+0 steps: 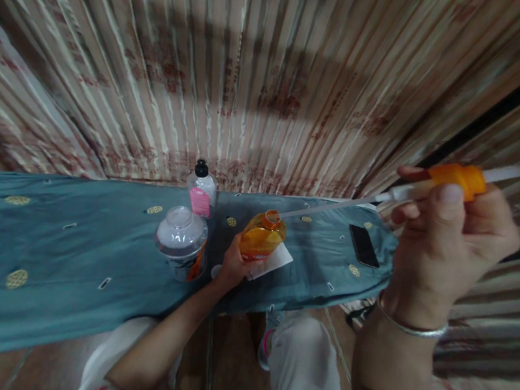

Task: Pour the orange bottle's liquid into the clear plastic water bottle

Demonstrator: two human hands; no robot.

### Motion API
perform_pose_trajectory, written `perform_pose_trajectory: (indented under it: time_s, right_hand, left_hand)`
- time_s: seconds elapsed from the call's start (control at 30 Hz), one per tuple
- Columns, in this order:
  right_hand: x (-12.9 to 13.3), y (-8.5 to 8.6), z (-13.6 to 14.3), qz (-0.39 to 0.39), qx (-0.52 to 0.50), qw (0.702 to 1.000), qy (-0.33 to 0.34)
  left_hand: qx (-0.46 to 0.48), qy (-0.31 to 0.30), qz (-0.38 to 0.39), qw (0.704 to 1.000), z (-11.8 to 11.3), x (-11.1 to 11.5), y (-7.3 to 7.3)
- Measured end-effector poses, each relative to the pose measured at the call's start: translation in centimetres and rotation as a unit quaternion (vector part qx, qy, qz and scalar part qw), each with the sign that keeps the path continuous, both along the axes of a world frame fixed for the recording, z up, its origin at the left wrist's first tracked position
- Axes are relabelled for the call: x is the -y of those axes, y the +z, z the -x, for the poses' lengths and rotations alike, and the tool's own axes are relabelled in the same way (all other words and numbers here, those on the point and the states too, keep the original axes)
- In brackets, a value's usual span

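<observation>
My left hand [233, 264] is wrapped round the lower part of an amber bottle [262, 238] that stands uncapped, tilted slightly to the right. Up at the right, close to the camera, my right hand [458, 224] grips an orange pump dispenser head [459, 180] by its collar. From that pump a long clear dip tube [333, 208] runs down to the left, its end at the bottle's mouth. Whether the tip still sits inside the neck I cannot tell. Some white paper [273, 262] lies beside and partly under the bottle.
On the teal cloth [70, 248] a clear plastic cup with a domed lid [181, 236] stands left of the bottle. Behind it is a clear bottle with a black cap and pink label [201, 191]. A black phone [364, 245] lies to the right. Pleated curtains [235, 79] hang behind.
</observation>
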State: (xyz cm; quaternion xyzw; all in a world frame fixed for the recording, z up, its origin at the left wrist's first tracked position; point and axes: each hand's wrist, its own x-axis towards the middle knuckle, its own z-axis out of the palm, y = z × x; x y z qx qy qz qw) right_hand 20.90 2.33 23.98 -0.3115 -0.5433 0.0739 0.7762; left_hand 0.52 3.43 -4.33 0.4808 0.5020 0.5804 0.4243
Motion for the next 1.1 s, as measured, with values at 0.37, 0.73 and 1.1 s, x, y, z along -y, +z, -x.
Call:
perform_pose_trajectory:
  time_s: [0.37,0.73,1.1]
  right_hand:
    - [-4.8,-0.6,-5.6,-0.034,-0.098,0.994,0.015]
    - [-12.9,-12.1,-4.0,0.175,-0.222,0.952,0.114]
    - [-19.2,-19.8,1.8,0.264,0.194,0.944,0.028]
  left_hand:
    - [-0.001,-0.001,-0.003,1.0,-0.1,-0.3,-0.6]
    - [-0.018,-0.004,-0.005,1.0,0.3,0.1,0.3]
    - [-0.031,0.0,0.025,0.999,0.0,0.5,1.1]
